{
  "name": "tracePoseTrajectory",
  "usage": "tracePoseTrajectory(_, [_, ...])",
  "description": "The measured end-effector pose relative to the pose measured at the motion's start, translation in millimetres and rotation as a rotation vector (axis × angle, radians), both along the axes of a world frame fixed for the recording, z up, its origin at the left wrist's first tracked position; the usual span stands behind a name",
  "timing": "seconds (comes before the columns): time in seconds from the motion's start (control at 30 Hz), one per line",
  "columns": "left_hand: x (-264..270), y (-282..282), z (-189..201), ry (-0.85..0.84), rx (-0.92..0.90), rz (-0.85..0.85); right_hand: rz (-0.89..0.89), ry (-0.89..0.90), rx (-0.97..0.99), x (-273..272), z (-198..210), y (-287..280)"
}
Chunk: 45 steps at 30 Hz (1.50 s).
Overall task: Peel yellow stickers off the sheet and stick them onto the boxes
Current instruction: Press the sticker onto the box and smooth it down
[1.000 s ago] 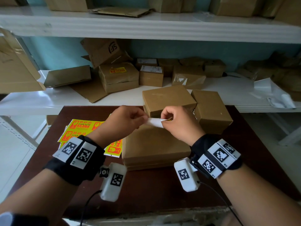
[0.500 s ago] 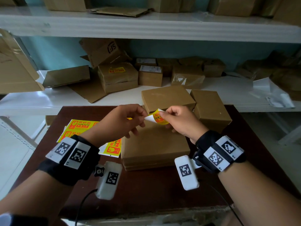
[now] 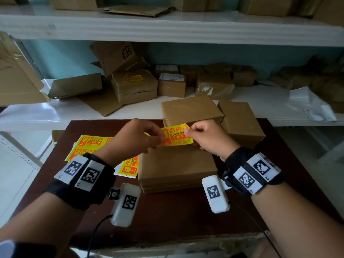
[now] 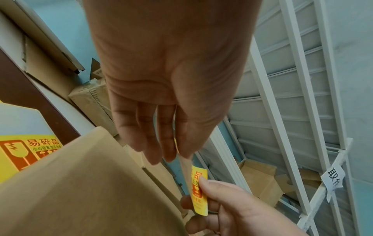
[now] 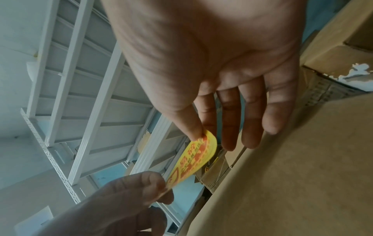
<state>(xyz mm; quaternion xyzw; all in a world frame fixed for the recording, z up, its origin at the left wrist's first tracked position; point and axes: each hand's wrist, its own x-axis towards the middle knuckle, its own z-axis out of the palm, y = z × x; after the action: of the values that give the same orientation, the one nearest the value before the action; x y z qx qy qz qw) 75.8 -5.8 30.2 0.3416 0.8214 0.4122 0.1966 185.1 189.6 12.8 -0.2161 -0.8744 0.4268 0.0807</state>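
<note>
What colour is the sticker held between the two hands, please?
Yellow sticker with red and black print; head view shows it best.

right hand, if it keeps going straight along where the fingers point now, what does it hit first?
Probably the left hand: the right hand points leftward along the yellow sticker both pinch, just above the large box. Depth is unclear; it could pass slightly behind.

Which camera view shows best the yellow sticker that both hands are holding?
The head view: the yellow sticker faces the camera, print readable, stretched between left hand and right hand. The left wrist view shows it nearly edge-on; the right wrist view shows it bent and slanted, its print hard to read.
</note>
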Motion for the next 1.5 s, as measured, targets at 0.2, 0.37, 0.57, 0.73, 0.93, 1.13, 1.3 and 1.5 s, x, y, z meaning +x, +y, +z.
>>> tracePoseTrajectory(0.2, [-3.3,0.1,-2.6,-0.070,0.002,-0.007,0.071,-0.082,0.004,3.8,1.5,4.9])
tracePoseTrajectory(0.37, [-6.9,0.9,-5.8,-0.103,-0.026,-0.014,0.125,-0.122,-0.024,5.4,3.8,7.9])
tracePoseTrajectory(0.57, [-6.3,1.7,-8.2,-0.077,-0.083,-0.018,0.181,-0.160,-0.052,7.7,6.4,8.0])
tracePoseTrajectory(0.73, [-2.3,4.7,-10.3,-0.068,-0.113,-0.034,0.184,-0.181,-0.023,7.8,4.8,8.1])
tracePoseTrajectory(0.93, [-1.8,6.2,-11.2,-0.046,-0.180,-0.074,0.196,-0.225,-0.007,9.1,4.8,8.0])
tracePoseTrajectory(1.13, [-0.7,6.7,-11.6,-0.008,-0.231,-0.083,0.150,-0.244,-0.022,8.1,3.9,5.8])
tracePoseTrajectory(1.3, [0.9,6.4,-11.9,-0.005,-0.258,-0.101,0.161,-0.253,0.009,6.4,4.1,6.0])
tracePoseTrajectory(1.5, [-0.1,6.5,-14.3,-0.013,-0.271,-0.116,0.190,-0.262,0.022,7.0,2.8,6.0])
